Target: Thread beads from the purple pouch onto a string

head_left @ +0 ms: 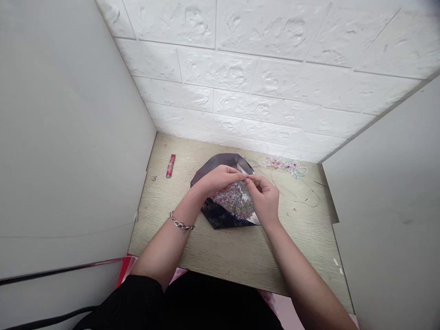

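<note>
Both hands meet above a dark, angular tray that holds a heap of small, colourful beads. My left hand reaches in from the left, its thumb and fingers pinched together at the tips. Touching those fingertips, my right hand is pinched closed too. Whatever lies between the fingers is too small to make out. Strings of clear and pink beads lie on the table just beyond my right hand, with thin thread trailing around them.
A red lighter-like tube lies on the wooden table at the left. Small metal bits are near it. A white brick-patterned wall stands behind, with grey panels on both sides.
</note>
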### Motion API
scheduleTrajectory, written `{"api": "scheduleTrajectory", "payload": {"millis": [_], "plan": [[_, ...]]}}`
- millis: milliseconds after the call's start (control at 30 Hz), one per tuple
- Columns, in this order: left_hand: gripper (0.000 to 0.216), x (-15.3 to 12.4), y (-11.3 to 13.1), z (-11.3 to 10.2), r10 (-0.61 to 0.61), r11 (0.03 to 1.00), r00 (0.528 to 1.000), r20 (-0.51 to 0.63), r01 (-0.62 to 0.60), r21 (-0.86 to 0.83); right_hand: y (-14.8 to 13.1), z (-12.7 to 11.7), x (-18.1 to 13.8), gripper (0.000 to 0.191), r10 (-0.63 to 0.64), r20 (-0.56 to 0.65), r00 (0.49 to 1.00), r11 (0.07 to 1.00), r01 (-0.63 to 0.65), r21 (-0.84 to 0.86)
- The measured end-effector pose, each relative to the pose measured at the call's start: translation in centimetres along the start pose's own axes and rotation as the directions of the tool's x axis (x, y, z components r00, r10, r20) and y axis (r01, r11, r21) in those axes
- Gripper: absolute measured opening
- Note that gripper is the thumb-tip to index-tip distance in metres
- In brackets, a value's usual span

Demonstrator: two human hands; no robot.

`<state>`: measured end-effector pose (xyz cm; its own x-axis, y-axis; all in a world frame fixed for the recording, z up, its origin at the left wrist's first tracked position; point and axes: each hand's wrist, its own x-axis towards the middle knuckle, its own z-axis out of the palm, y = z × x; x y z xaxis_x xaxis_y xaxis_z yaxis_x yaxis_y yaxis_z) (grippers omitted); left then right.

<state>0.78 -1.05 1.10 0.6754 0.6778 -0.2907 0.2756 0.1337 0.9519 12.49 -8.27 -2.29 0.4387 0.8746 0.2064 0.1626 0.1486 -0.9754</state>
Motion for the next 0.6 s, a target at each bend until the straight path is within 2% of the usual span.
{"api": "scheduleTrajectory", "payload": {"millis": [167,267,433,533,600], "plan": [[0.023,-0.1,0.2,0.2,-0.013,0.999,1.000,-0.016,0.013,0.033,1.0,-0.2,0.6,0.022,0.135,0.004,0.991,0.975,-0.134,0.175],[0.027,0.0,0.0,0.2,-0.043,0.997,0.998,-0.036,0.045,0.067,1.5,-0.1,0.9,0.023,0.204,0.005,0.979,0.941,-0.197,0.274],[0.019,0.2,-0.2,0.1,-0.101,0.995,0.994,-0.048,0.102,0.014,1.5,0.0,1.0,0.022,0.247,0.045,0.968,0.904,-0.247,0.348],[0.009,0.2,-0.1,0.2,-0.088,0.996,0.995,-0.045,0.087,-0.010,1.5,0.0,1.0,0.021,0.255,0.064,0.965,0.896,-0.261,0.359],[0.013,0.2,-0.1,0.2,-0.058,0.998,0.997,-0.058,0.059,0.009,1.5,0.0,1.0,0.021,0.259,0.078,0.963,0.893,-0.269,0.362]]}}
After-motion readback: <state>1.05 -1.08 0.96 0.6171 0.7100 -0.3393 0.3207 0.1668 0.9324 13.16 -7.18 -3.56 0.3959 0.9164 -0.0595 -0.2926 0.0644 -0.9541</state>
